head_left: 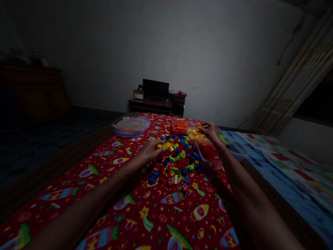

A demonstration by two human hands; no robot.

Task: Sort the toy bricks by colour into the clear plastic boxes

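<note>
A heap of small plastic bricks (177,158) in red, blue, yellow and green lies on a red cloth with rocket prints (156,211). My left hand (149,151) rests on the heap's left edge, fingers curled around a yellow brick (159,146). My right hand (211,132) reaches over a clear tub of yellow bricks (194,133), fingers pinched together; what they hold is too small to make out. A tub of orange bricks (179,125) stands behind, and a tub of red bricks (208,152) sits by my right wrist.
A stack of clear lids (131,125) lies at the cloth's far left. A low desk with a dark monitor (155,90) stands against the back wall. A blue patterned mat (281,163) lies to the right, and a striped curtain (299,80) hangs beyond it.
</note>
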